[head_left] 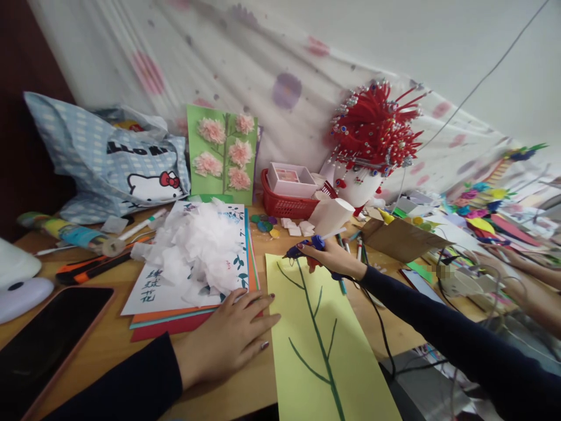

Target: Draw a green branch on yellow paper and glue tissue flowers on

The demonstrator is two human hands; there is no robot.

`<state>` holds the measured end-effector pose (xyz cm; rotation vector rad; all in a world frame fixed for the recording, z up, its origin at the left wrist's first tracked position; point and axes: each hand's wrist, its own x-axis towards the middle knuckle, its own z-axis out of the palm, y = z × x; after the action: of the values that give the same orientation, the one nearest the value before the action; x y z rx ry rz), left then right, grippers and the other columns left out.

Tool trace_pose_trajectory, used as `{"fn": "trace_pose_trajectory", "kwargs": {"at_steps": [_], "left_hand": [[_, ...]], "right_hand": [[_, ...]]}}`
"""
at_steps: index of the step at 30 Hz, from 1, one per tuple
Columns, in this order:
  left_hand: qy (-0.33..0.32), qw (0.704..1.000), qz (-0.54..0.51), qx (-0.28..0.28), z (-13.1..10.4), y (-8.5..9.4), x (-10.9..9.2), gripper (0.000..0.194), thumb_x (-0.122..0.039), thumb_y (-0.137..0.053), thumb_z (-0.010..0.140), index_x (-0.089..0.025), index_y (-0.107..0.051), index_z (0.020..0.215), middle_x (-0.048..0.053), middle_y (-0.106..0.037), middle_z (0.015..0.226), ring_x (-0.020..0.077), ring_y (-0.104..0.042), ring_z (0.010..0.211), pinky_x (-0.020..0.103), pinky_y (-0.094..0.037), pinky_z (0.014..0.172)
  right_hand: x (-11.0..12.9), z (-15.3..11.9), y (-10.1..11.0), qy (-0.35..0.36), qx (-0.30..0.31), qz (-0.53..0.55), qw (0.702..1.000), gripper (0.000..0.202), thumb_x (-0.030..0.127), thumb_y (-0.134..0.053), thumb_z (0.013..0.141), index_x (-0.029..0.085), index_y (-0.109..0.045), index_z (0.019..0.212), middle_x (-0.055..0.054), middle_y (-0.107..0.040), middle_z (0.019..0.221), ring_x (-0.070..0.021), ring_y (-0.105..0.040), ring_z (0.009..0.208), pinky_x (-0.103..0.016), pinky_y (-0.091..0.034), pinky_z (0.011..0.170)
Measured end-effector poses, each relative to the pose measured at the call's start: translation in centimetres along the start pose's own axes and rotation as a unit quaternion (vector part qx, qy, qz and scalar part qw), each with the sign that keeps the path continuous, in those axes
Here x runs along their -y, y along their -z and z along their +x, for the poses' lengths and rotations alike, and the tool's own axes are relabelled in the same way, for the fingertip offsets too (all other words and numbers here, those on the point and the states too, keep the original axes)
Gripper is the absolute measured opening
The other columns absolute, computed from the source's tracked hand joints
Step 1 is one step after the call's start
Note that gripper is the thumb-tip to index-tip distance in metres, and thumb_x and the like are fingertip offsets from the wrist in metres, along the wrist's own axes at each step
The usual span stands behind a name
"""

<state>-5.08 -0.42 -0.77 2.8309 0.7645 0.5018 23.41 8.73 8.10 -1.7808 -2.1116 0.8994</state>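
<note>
My right hand (pixel 335 259) is closed round a blue glue gun (pixel 304 249), its tip over the top of a yellow sheet (pixel 291 374). A green stem with several branches (pixel 316 327) is drawn on that sheet. Fingers spread, my left hand (pixel 230 339) rests at the sheet's left edge with nothing held. Beyond it, crumpled white tissue pieces (pixel 204 242) lie heaped on a white page with writing (pixel 140 289), over coloured papers (pixel 175 327).
A green card with pink flowers (pixel 224 155) stands behind, beside a red basket (pixel 289 204). Left are a phone (pixel 52 345), a cutter (pixel 94 269) and a checked bag (pixel 114 164). A red headdress (pixel 377 128) stands back right. Another person's arms (pixel 526 280) are at right.
</note>
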Motion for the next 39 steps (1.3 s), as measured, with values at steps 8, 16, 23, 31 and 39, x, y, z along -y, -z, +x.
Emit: {"fn": "trace_pose_trajectory", "kwargs": {"at_steps": [8,16,23,31,39], "left_hand": [[0.001,1.0,0.0,0.011,0.0,0.2,-0.1,0.038,-0.036,-0.047,0.104,-0.028,-0.054,0.141,0.007,-0.052,0.148,0.0299,-0.045,0.133,0.048,-0.032,0.11],[0.004,1.0,0.0,0.005,-0.1,-0.1,0.0,0.039,-0.035,-0.05,0.103,-0.03,-0.054,0.141,0.007,-0.052,0.148,0.0303,-0.046,0.133,0.049,-0.033,0.11],[0.007,1.0,-0.003,0.026,0.1,0.4,-0.2,0.039,-0.033,-0.051,0.102,-0.027,-0.053,0.141,0.008,-0.052,0.148,0.0313,-0.046,0.134,0.052,-0.034,0.109],[0.006,1.0,-0.002,0.025,0.0,0.4,-0.1,0.039,-0.033,-0.053,0.102,-0.028,-0.055,0.14,0.008,-0.052,0.148,0.0316,-0.046,0.133,0.052,-0.033,0.109],[0.003,1.0,-0.008,0.005,0.0,0.2,-0.3,0.036,-0.034,-0.049,0.103,-0.026,-0.055,0.138,0.009,-0.053,0.147,0.0319,-0.046,0.132,0.051,-0.032,0.108]], "right_hand": [[-0.3,-1.2,0.3,-0.011,0.016,-0.01,1.0,0.059,0.068,-0.051,0.088,0.018,-0.064,0.06,-0.007,-0.071,0.063,-0.0179,-0.06,0.062,-0.031,-0.045,0.064],[0.4,-1.7,-0.1,-0.025,0.02,-0.024,0.999,0.058,0.067,-0.051,0.089,0.019,-0.062,0.058,-0.006,-0.072,0.063,-0.0173,-0.058,0.062,-0.031,-0.042,0.063],[0.4,-2.3,-0.1,-0.02,0.013,-0.016,1.0,0.058,0.068,-0.05,0.089,0.019,-0.063,0.06,-0.006,-0.072,0.064,-0.0177,-0.06,0.063,-0.031,-0.042,0.064],[1.9,-1.7,-0.5,0.019,0.017,0.007,1.0,0.06,0.068,-0.048,0.09,0.019,-0.062,0.059,-0.006,-0.071,0.063,-0.016,-0.058,0.061,-0.03,-0.043,0.063],[2.2,-0.3,-1.8,0.015,-0.004,0.002,1.0,0.061,0.071,-0.05,0.088,0.018,-0.059,0.058,-0.004,-0.067,0.057,-0.0142,-0.057,0.057,-0.027,-0.042,0.059]]}}
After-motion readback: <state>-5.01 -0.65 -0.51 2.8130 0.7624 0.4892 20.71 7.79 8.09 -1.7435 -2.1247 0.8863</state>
